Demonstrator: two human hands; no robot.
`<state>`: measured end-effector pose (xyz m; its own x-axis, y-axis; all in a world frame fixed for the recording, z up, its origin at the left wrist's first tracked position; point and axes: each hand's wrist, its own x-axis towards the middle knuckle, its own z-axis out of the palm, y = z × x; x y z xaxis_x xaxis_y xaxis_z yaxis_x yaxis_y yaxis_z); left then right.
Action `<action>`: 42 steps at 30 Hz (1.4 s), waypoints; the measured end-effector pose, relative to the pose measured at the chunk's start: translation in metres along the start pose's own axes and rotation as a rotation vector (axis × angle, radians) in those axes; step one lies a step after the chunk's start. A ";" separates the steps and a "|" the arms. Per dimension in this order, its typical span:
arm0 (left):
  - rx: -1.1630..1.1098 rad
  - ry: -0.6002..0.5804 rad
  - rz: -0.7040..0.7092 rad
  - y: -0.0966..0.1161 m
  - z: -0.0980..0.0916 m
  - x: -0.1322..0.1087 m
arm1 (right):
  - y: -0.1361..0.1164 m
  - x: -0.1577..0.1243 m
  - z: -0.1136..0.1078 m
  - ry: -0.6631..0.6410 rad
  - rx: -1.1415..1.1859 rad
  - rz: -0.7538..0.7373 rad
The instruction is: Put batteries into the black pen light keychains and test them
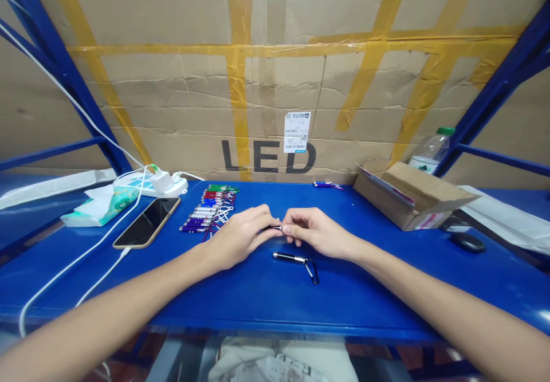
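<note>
My left hand point(246, 232) and my right hand point(315, 230) meet above the middle of the blue table, fingers closed. Between their fingertips they pinch a small black-and-silver piece point(275, 228), mostly hidden, that looks like a mini flashlight. Just below my hands on the tabletop lies a black mini flashlight point(289, 257) with a silver end and a black carabiner clip point(312, 271). Beside my left hand, several mini flashlights point(201, 213) in purple, silver, blue, red and green form a slanting row, their clips pointing right.
A phone point(146, 223) on a charging cable, a tissue pack point(103, 205) and a white power strip point(148, 183) occupy the left. Another blue flashlight point(322, 184) lies at the back. To the right stand an open cardboard box point(412, 196), a black mouse point(468, 242) and a bottle point(432, 150).
</note>
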<state>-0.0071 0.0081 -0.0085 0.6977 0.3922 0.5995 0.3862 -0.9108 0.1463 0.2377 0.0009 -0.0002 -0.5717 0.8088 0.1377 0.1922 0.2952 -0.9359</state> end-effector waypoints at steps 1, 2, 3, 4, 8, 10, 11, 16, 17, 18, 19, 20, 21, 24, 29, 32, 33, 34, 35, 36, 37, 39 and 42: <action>0.025 -0.001 0.009 0.001 0.000 0.000 | 0.000 0.001 0.000 -0.001 0.015 0.008; 0.051 0.001 0.020 0.002 0.000 0.000 | 0.001 0.001 0.000 -0.003 0.033 0.018; 0.077 0.005 0.035 0.002 -0.001 0.001 | 0.001 0.002 -0.001 -0.007 0.053 0.028; 0.103 0.009 0.051 0.003 -0.001 0.001 | 0.001 0.003 -0.001 -0.011 0.073 0.039; 0.190 0.029 0.114 0.006 -0.002 0.002 | 0.001 0.004 -0.004 -0.037 0.133 0.072; 0.216 0.053 0.152 0.007 -0.002 0.002 | -0.001 0.004 -0.005 -0.054 0.167 0.070; 0.223 0.069 0.170 0.008 -0.003 0.002 | -0.002 0.004 -0.005 -0.062 0.184 0.065; 0.209 0.106 0.187 0.012 -0.004 0.003 | -0.003 0.004 -0.008 -0.100 0.207 0.064; 0.203 0.100 0.187 0.013 -0.004 0.003 | -0.003 0.004 -0.009 -0.105 0.201 0.069; 0.196 0.092 0.183 0.013 -0.004 0.004 | -0.002 0.004 -0.009 -0.105 0.194 0.070; 0.184 0.085 0.175 0.013 -0.004 0.005 | -0.002 0.004 -0.010 -0.099 0.184 0.068; 0.164 0.078 0.158 0.013 -0.005 0.005 | -0.001 0.004 -0.010 -0.086 0.173 0.061; 0.136 0.074 0.134 0.013 -0.006 0.006 | -0.001 0.004 -0.010 -0.067 0.162 0.053; 0.018 0.072 0.029 0.013 -0.008 0.007 | -0.002 0.004 -0.009 0.006 0.113 0.015; -0.131 0.020 -0.120 0.011 -0.009 0.008 | -0.003 0.000 -0.009 0.109 -0.082 -0.098; -0.184 0.005 -0.183 0.008 -0.008 0.009 | -0.002 -0.003 -0.010 0.130 -0.341 -0.238; -0.202 0.005 -0.202 0.007 -0.008 0.010 | -0.002 -0.004 -0.011 0.124 -0.424 -0.288; -0.221 0.002 -0.220 0.006 -0.008 0.010 | -0.002 -0.005 -0.011 0.117 -0.495 -0.333; -0.240 -0.003 -0.237 0.006 -0.007 0.011 | -0.001 -0.006 -0.011 0.112 -0.550 -0.370; -0.259 -0.009 -0.254 0.006 -0.007 0.011 | -0.002 -0.007 -0.011 0.110 -0.591 -0.398; -0.276 -0.016 -0.271 0.006 -0.007 0.012 | -0.002 -0.008 -0.010 0.109 -0.621 -0.418; -0.304 -0.027 -0.300 0.006 -0.006 0.012 | -0.002 -0.010 -0.009 0.104 -0.664 -0.446; -0.320 -0.031 -0.327 0.006 -0.005 0.012 | -0.001 -0.010 -0.008 0.093 -0.711 -0.469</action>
<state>0.0005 0.0064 0.0034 0.5899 0.6652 0.4578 0.3868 -0.7304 0.5629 0.2499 -0.0038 0.0022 -0.6550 0.5531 0.5149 0.4249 0.8330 -0.3543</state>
